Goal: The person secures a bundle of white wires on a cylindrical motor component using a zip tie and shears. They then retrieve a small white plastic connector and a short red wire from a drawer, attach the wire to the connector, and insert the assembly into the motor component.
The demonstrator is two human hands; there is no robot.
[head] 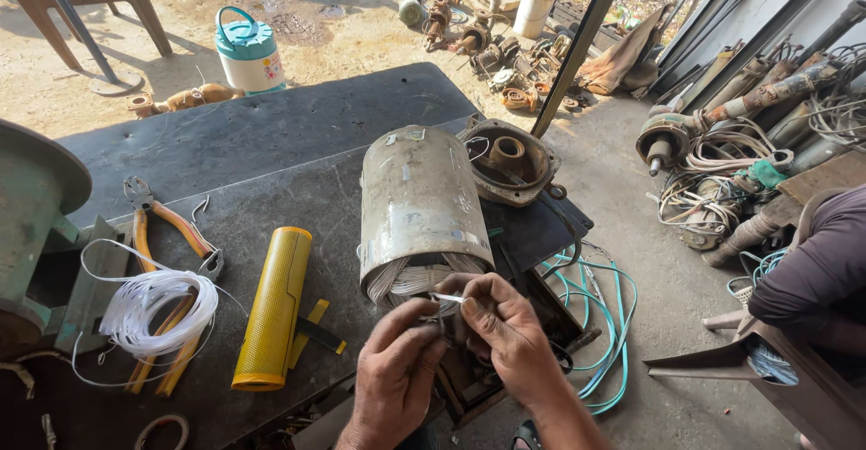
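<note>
While both hands' fingers pinch white wire, the dark bench stands outdoors — sandy, scrap-strewn ground.

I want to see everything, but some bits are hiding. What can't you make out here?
Head view only:
- Wire coils inside the grey metal motor cylinder: hidden by its shell.
- Thin white strip: its lower end is covered by the fingers of the left hand and right hand.
- Person in the dark sleeve: cut off by the right edge.
- Green machine: cut off by the left edge.
</note>
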